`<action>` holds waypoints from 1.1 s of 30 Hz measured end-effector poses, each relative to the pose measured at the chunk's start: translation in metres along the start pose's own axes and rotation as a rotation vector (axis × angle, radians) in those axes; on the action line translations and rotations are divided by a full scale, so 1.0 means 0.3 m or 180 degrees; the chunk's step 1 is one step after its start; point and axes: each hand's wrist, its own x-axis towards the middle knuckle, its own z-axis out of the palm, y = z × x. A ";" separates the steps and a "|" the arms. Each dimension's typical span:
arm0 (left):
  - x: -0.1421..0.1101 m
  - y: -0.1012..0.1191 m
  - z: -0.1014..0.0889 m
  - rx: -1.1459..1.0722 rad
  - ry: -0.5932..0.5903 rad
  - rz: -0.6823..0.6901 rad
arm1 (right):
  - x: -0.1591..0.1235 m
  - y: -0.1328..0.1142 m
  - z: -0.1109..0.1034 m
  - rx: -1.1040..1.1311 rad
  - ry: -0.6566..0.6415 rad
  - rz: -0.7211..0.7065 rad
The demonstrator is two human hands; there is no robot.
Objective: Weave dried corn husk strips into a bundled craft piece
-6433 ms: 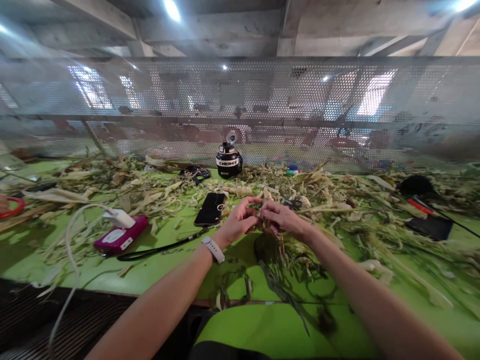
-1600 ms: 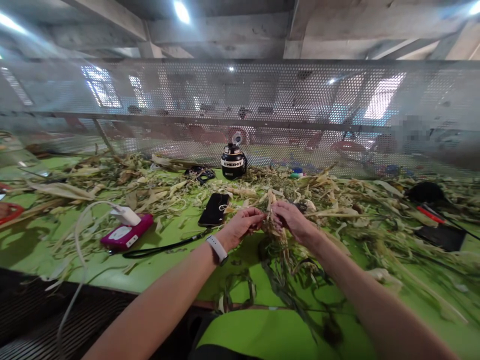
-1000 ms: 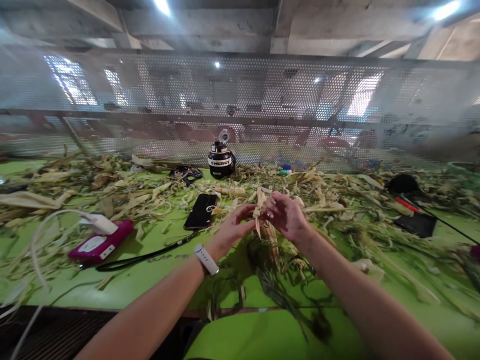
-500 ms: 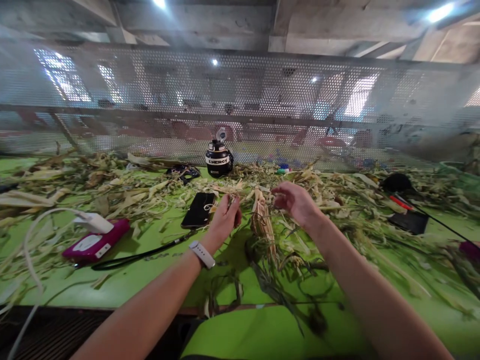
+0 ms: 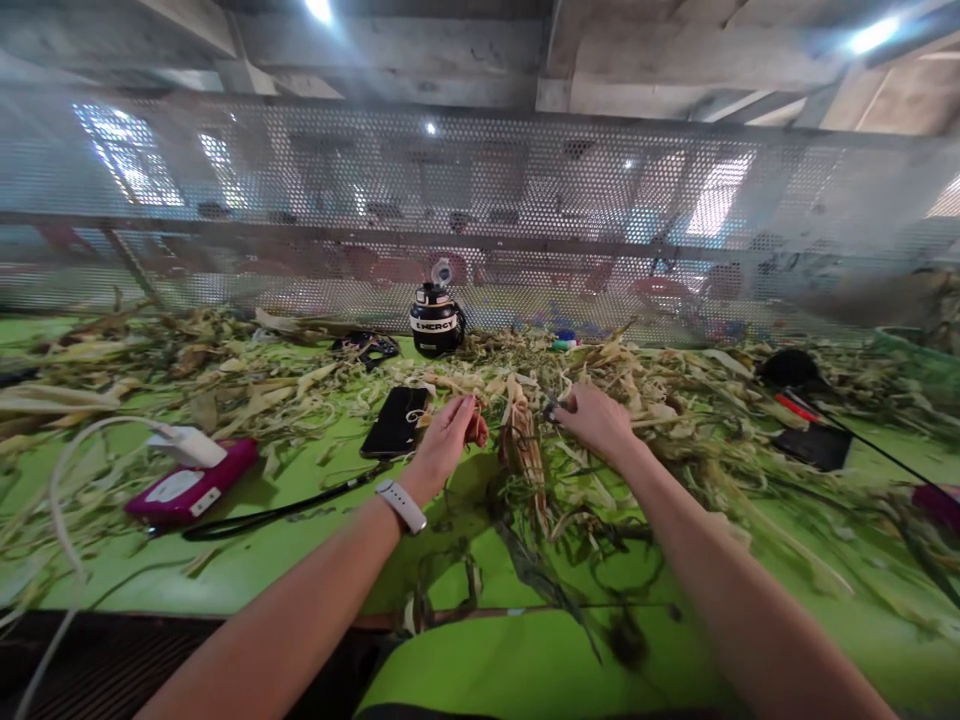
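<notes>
Smartphone point(image 5: 394, 425), dark screen up, lies on the green tabletop point(image 5: 300, 565); it's the ref pt for all that follows. L hand point(image 5: 441, 440) is just R of the phone, fingers partly curled, thumb close to them; can't tell if anything's pinched btwn them. White-strap wristwatch point(image 5: 402, 506) sits on that wrist, on the phone's near side. Dry-husk bundle point(image 5: 523, 450) is R of the phone, past the L hand, btwn both hands & apart from both; pale tip at the far end, darker strands trailing toward the near side. R hand point(image 5: 598, 420) is farther R of the phone, beyond the bundle, palm down, fingers bent, fingertips at a small dark object point(image 5: 553, 408); type unclear, can't tell if it's gripped or only touched. Black "ENERGY" bottle point(image 5: 436, 325), w/ flip lid up, stands behind the phone, slightly R. Magenta power unit point(image 5: 193, 482) w/ white plug adapter point(image 5: 189, 446) is L of the phone; black strap point(image 5: 289, 512) runs btwn. Loose husk scraps point(image 5: 247, 370) spread behind & both sides of the phone. Perforated metal screen point(image 5: 510, 180) spans the bkgd, well behind the phone.
</notes>
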 end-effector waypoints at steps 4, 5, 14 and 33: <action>0.001 -0.003 -0.001 -0.0010 -0.0022 -0.0061 | -0.018 -0.017 -0.008 -0.0258 -0.0206 0.0096; 0.001 -0.003 0.000 0.0023 -0.0040 -0.0055 | -0.019 -0.018 -0.011 -0.0277 -0.0300 0.0086; 0.000 0.007 0.006 -0.0216 0.0032 -0.0052 | 0.035 0.060 0.018 0.0659 -0.0547 0.0105; 0.033 -0.038 -0.019 -0.0504 0.0660 -0.0005 | -0.035 -0.042 -0.026 0.2752 -0.1807 -0.1055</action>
